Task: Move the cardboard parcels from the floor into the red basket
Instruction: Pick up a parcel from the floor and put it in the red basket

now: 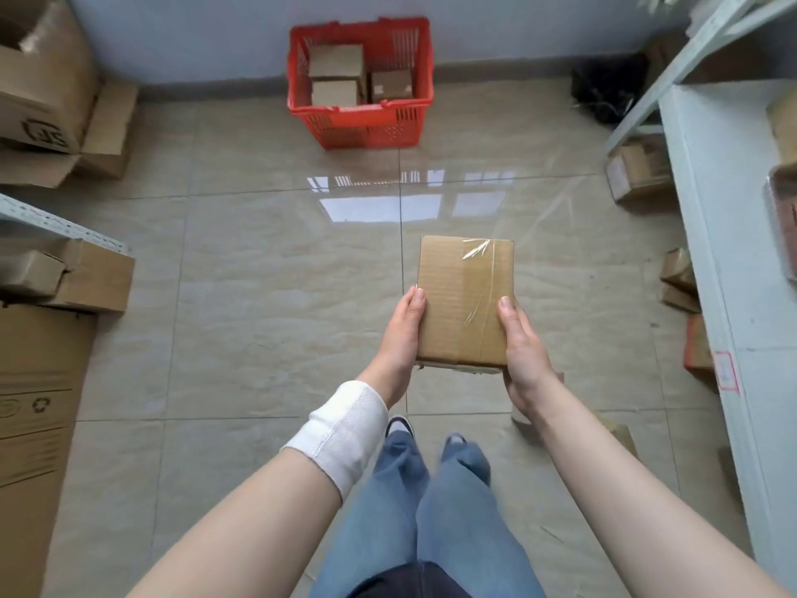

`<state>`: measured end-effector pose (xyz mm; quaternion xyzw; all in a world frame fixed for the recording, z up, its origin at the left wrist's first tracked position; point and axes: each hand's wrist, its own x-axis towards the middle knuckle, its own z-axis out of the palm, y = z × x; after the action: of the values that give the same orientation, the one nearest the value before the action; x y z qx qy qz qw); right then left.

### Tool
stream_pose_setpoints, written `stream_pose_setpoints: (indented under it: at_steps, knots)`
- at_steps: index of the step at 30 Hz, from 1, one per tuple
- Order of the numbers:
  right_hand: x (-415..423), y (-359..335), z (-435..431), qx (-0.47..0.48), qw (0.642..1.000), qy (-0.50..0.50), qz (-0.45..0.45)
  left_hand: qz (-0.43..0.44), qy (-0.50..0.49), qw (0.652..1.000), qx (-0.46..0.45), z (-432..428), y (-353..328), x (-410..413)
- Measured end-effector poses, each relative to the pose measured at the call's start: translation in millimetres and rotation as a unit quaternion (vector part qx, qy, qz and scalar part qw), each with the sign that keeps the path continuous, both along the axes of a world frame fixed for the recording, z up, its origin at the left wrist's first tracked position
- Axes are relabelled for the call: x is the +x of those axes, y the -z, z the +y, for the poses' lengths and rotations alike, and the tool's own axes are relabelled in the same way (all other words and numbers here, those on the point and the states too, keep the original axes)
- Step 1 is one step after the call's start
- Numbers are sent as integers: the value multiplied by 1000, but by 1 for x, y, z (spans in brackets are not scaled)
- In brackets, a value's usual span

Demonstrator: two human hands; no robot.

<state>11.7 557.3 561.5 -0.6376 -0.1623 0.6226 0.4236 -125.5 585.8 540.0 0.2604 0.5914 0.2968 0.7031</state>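
Note:
I hold a flat taped cardboard parcel (463, 291) in front of me, above the tiled floor. My left hand (399, 334) grips its left edge, thumb on top. My right hand (524, 351) grips its right edge the same way, fingers underneath. The red basket (360, 118) stands on the floor by the far wall, straight ahead. Three small cardboard parcels (336, 62) lie inside it. Another parcel (616, 433) lies on the floor under my right forearm, mostly hidden.
Large cardboard boxes (47, 79) pile up at the left, with a metal shelf (60, 226) edge below them. A white shelving unit (729, 235) runs along the right, with boxes (638, 170) beneath it. A dark bundle (608, 88) sits in the far right corner.

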Motion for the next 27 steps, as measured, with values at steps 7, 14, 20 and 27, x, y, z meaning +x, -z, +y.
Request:
stream_pose_setpoints:
  at_steps: [7,14,20,27]
  knots:
    - [-18,-15,131,11,1000,-18,17,2,-11,1000,16,126,-17,-20]
    - [-24,-13,268,12,998,-62,8,16,-57,998,13,252,-22,-26]
    - [-37,-19,376,19,995,-97,4,13,-78,997,20,354,-28,-40]
    - [-62,-7,505,16,997,-78,-11,3,-46,999,-1,485,-10,-64]
